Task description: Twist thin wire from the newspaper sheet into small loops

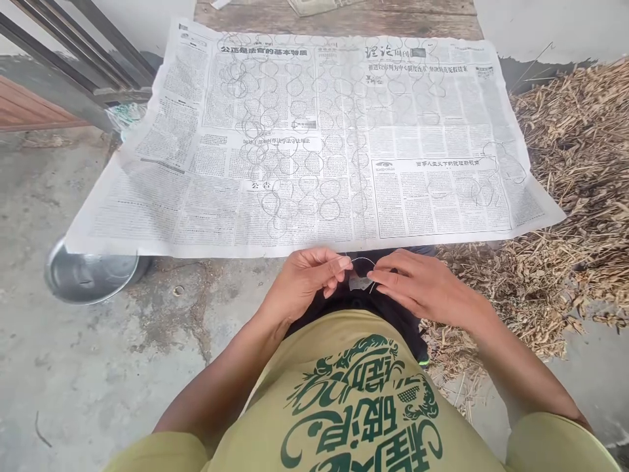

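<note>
A thin wire [364, 258] arches between my two hands, just off the near edge of the newspaper. My left hand [314, 275] pinches one end of it between thumb and forefinger. The fingers of my right hand [410, 282] are closed on the other end, and a short tip sticks out below them. Large newspaper sheets [196, 196] cover the table in front of me. Many thin wire rings and figure-eight loops [329, 198] lie spread across the newsprint.
Bare wood of the table [344, 23] shows beyond the paper. A metal basin [93, 275] sits on the concrete floor at the left. Dry stalks [580, 151] are heaped at the right. Dark metal bars [73, 42] stand at the upper left.
</note>
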Demonstrator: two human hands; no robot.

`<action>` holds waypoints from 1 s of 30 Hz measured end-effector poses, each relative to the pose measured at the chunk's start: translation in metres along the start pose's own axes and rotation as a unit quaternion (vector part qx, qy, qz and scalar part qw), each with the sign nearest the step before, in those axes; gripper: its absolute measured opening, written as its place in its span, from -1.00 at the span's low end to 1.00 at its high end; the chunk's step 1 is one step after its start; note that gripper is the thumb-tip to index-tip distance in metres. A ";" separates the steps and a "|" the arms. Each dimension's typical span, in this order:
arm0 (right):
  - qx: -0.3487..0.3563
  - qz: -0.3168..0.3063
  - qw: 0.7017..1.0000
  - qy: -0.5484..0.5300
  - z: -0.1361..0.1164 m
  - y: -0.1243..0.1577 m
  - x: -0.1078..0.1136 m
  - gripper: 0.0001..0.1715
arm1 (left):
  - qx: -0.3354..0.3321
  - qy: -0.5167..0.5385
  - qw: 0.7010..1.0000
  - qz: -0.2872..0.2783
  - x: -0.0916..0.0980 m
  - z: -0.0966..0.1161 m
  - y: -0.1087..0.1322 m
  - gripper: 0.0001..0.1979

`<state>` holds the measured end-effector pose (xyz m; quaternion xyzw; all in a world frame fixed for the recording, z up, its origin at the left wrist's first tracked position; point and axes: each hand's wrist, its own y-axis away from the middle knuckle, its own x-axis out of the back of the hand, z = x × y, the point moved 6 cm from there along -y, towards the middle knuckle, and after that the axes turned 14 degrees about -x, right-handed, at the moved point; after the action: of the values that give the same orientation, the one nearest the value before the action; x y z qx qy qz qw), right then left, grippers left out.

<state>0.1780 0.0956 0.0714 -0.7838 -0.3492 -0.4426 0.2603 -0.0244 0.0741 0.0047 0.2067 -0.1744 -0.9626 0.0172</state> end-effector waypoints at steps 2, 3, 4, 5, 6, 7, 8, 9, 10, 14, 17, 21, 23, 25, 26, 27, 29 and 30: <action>0.029 0.018 0.999 0.022 -0.005 -0.001 0.000 -0.81 | -0.001 0.004 1.000 0.004 0.000 0.000 0.000 -0.60; 0.041 0.029 0.998 0.037 -0.007 -0.002 -0.002 -0.85 | -0.002 0.006 1.000 0.006 0.000 -0.001 0.000 -0.60; 0.047 0.038 0.997 0.052 -0.008 -0.004 -0.003 -0.86 | -0.002 0.007 1.000 0.007 0.000 -0.003 0.001 -0.61; 0.051 0.045 0.996 0.064 -0.009 -0.005 -0.005 -0.85 | -0.001 0.007 1.000 0.007 -0.001 -0.005 0.001 -0.61; 0.054 0.052 0.995 0.070 -0.010 -0.006 -0.006 -0.85 | -0.001 0.006 1.000 0.007 -0.001 -0.007 0.001 -0.62; 0.055 0.062 0.994 0.071 -0.010 -0.006 -0.007 -0.84 | -0.001 0.004 1.000 0.005 -0.001 -0.008 0.002 -0.64; 0.055 0.074 0.993 0.068 -0.010 -0.007 -0.007 -0.83 | -0.004 0.001 1.000 0.004 -0.002 -0.009 0.002 -0.65; 0.054 0.086 0.993 0.062 -0.011 -0.007 -0.007 -0.82 | -0.010 -0.001 1.000 0.003 -0.002 -0.010 0.002 -0.66; 0.050 0.099 0.992 0.054 -0.011 -0.007 -0.006 -0.81 | -0.018 -0.003 1.000 0.004 -0.003 -0.010 0.001 -0.67; 0.018 0.145 0.989 0.007 -0.009 -0.006 -0.008 -0.87 | -0.052 -0.002 0.998 0.020 -0.005 -0.009 0.000 -0.69; -0.007 0.180 0.983 -0.028 -0.007 -0.004 -0.011 -0.91 | -0.073 0.005 0.997 0.029 -0.010 -0.010 0.000 -0.71; -0.038 0.236 0.968 -0.080 -0.002 0.000 -0.012 -0.88 | -0.093 0.014 0.995 0.045 -0.019 -0.013 -0.004 -0.70; -0.056 0.228 0.968 -0.094 0.000 0.002 -0.012 -0.87 | -0.095 0.022 0.994 0.055 -0.022 -0.012 -0.006 -0.68; -0.070 0.197 0.972 -0.104 0.002 0.004 -0.010 -0.81 | -0.093 0.022 0.994 0.051 -0.022 -0.011 -0.010 -0.67; -0.083 0.182 0.973 -0.113 0.004 0.005 -0.008 -0.79 | -0.092 0.016 0.995 0.041 -0.022 -0.010 -0.011 -0.67; -0.103 0.174 0.972 -0.123 0.008 0.007 -0.005 -0.78 | -0.090 0.007 0.996 0.026 -0.022 -0.009 -0.013 -0.67; -0.158 0.166 0.964 -0.133 0.016 0.009 0.000 -0.76 | -0.089 -0.019 0.996 -0.001 -0.021 -0.008 -0.014 -0.68; -0.181 0.160 0.962 -0.129 0.019 0.009 0.002 -0.76 | -0.090 -0.033 0.995 -0.010 -0.019 -0.008 -0.014 -0.69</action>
<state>0.1955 0.1050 0.0632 -0.9138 -0.1642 -0.3462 0.1345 -0.0027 0.0867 0.0004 0.1741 -0.0854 -0.9808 0.0202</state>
